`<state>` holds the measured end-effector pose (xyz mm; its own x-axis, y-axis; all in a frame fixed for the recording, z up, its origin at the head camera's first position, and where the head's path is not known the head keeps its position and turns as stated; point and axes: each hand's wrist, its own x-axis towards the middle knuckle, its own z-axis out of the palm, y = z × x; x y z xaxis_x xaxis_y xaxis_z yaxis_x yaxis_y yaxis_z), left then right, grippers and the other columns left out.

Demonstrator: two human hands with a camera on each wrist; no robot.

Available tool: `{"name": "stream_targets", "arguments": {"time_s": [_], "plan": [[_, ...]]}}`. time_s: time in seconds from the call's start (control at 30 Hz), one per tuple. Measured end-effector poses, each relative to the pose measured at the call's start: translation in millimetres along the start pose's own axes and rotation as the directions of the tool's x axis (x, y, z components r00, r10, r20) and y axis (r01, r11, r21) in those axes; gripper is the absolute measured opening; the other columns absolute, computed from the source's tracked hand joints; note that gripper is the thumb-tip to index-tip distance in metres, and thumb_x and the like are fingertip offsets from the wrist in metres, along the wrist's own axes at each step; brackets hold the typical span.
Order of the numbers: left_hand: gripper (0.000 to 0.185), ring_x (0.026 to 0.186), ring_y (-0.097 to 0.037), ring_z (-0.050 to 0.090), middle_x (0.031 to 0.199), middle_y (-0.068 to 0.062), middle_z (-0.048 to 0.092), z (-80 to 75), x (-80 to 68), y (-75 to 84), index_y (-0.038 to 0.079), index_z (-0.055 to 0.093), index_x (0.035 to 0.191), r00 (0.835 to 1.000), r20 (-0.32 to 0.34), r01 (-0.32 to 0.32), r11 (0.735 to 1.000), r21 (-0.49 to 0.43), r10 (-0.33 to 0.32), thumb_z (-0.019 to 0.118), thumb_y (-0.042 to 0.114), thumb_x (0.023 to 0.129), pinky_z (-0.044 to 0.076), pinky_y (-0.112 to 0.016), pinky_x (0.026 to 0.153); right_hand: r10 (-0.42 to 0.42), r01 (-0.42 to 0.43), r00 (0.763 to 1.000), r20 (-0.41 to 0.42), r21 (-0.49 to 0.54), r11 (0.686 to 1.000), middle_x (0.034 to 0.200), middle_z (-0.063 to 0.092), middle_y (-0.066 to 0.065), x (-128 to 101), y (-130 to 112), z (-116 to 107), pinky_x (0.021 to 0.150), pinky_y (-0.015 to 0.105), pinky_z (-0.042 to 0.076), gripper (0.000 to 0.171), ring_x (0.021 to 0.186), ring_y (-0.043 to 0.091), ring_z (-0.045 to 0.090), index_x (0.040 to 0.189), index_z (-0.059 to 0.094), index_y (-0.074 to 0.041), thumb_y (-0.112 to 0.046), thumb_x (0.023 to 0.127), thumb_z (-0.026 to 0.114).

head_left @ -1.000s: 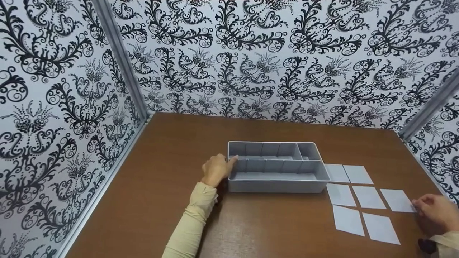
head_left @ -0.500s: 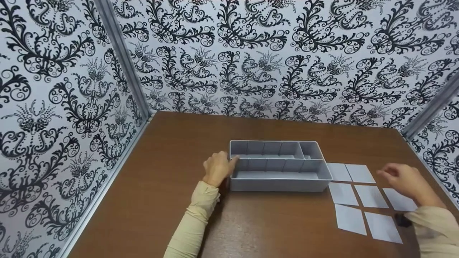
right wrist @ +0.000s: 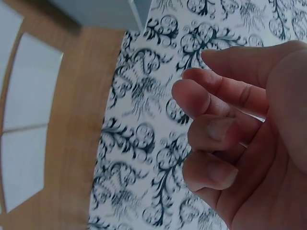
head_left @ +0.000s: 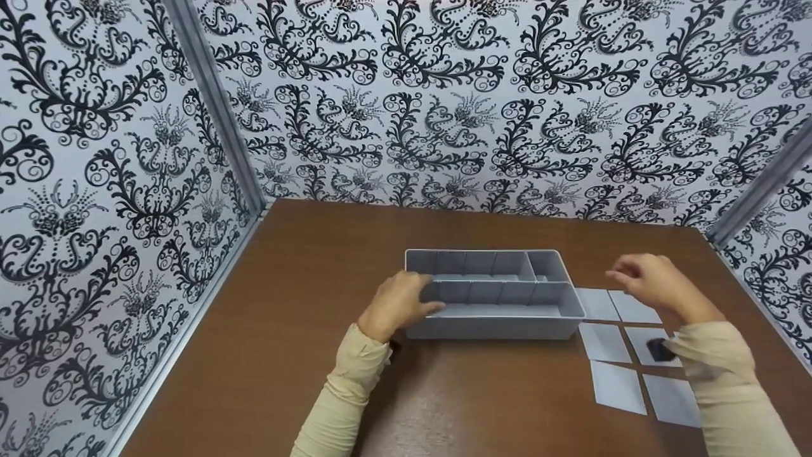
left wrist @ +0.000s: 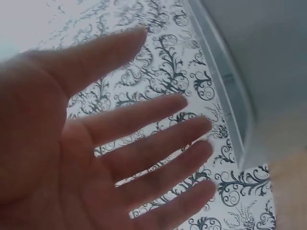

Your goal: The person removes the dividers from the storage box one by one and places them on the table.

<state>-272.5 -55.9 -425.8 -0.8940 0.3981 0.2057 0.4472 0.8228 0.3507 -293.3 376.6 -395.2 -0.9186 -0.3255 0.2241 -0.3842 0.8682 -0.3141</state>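
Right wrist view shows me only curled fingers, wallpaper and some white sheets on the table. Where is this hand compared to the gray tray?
Observer: The right hand hangs above the white sheets, just right of the gray tray.
Operator: Is something inside the tray?
Observer: No, every compartment that shows holds nothing.
Operator: And the other hand?
Observer: The left hand is at the tray's left end, its fingers straight.
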Motion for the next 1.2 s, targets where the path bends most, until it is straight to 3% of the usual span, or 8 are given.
{"name": "stream_targets", "arguments": {"time_s": [0.17, 0.43, 0.6, 0.73, 0.87, 1.03, 1.2], "plan": [[0.053, 0.104, -0.029, 0.067, 0.113, -0.013, 0.071, -0.4, 3.7, 4.6, 0.004, 0.066, 0.121, 0.993, 0.117, -0.005, 1.000, -0.009, 0.006, 0.083, 0.032, 0.079, 0.053, -0.042, 0.088, -0.052, 0.052, 0.998, 0.035, -0.001, 0.999, 0.070, 0.065, -0.003, 24, -19, 8, 0.061, 0.032, 0.046, 0.010, 0.063, 0.010, 0.055, 0.084, 0.071, -0.006, -0.014, 0.090, 0.069], [0.057, 0.110, -0.029, 0.064, 0.115, -0.013, 0.068, -2.0, 11.1, 8.3, 0.002, 0.067, 0.121, 0.981, 0.191, 0.018, 0.996, 0.086, -0.035, 0.086, 0.031, 0.076, 0.050, -0.040, 0.095, -0.123, 0.120, 0.977, 0.173, 0.027, 0.992, 0.071, 0.068, -0.002, 60, -52, 17, 0.064, 0.034, 0.047, 0.012, 0.065, 0.010, 0.056, 0.081, 0.071, -0.008, -0.014, 0.091, 0.067], [0.052, 0.104, -0.028, 0.065, 0.109, -0.012, 0.069, -2.6, 15.4, 8.0, 0.000, 0.069, 0.113, 0.974, 0.219, 0.035, 0.995, 0.095, -0.055, 0.086, 0.032, 0.076, 0.051, -0.040, 0.092, -0.090, 0.079, 0.940, 0.328, 0.046, 0.996, 0.069, 0.065, 0.001, 81, -66, 22, 0.062, 0.032, 0.047, 0.014, 0.062, 0.011, 0.056, 0.085, 0.071, -0.006, -0.015, 0.093, 0.065], [0.049, 0.097, -0.026, 0.066, 0.103, -0.012, 0.069, -1.6, 18.6, 7.8, 0.000, 0.071, 0.105, 0.976, 0.211, 0.025, 0.995, 0.099, -0.046, 0.088, 0.033, 0.073, 0.052, -0.039, 0.088, -0.045, 0.045, 0.916, 0.399, 0.009, 0.999, 0.072, 0.066, 0.003, 96, -70, 31, 0.062, 0.033, 0.049, 0.015, 0.061, 0.013, 0.059, 0.089, 0.071, -0.001, -0.014, 0.092, 0.064], [0.048, 0.095, -0.026, 0.067, 0.102, -0.011, 0.070, -1.3, 21.5, 9.2, 0.000, 0.072, 0.103, 0.976, 0.210, 0.029, 0.994, 0.106, -0.051, 0.089, 0.033, 0.071, 0.053, -0.038, 0.086, 0.059, -0.055, 0.910, 0.411, -0.019, 0.998, 0.073, 0.067, 0.006, 103, -68, 41, 0.062, 0.034, 0.049, 0.018, 0.063, 0.018, 0.062, 0.089, 0.071, 0.001, -0.015, 0.091, 0.063], [0.047, 0.096, -0.027, 0.067, 0.103, -0.010, 0.070, -2.9, 23.4, 12.1, 0.001, 0.073, 0.099, 0.975, 0.210, 0.045, 0.992, 0.115, -0.068, 0.090, 0.033, 0.069, 0.053, -0.039, 0.085, 0.161, -0.164, 0.900, 0.405, -0.028, 0.986, 0.068, 0.064, 0.006, 104, -65, 52, 0.058, 0.032, 0.044, 0.022, 0.066, 0.021, 0.058, 0.078, 0.068, 0.000, -0.017, 0.091, 0.063], [0.046, 0.093, -0.026, 0.068, 0.099, -0.009, 0.070, -2.4, 23.3, 11.5, 0.002, 0.073, 0.093, 0.979, 0.190, 0.053, 0.990, 0.132, -0.078, 0.091, 0.035, 0.067, 0.054, -0.040, 0.083, 0.165, -0.163, 0.902, 0.398, -0.039, 0.986, 0.062, 0.061, 0.002, 106, -64, 62, 0.054, 0.030, 0.041, 0.026, 0.061, 0.019, 0.054, 0.070, 0.067, -0.002, -0.019, 0.089, 0.063]]}}
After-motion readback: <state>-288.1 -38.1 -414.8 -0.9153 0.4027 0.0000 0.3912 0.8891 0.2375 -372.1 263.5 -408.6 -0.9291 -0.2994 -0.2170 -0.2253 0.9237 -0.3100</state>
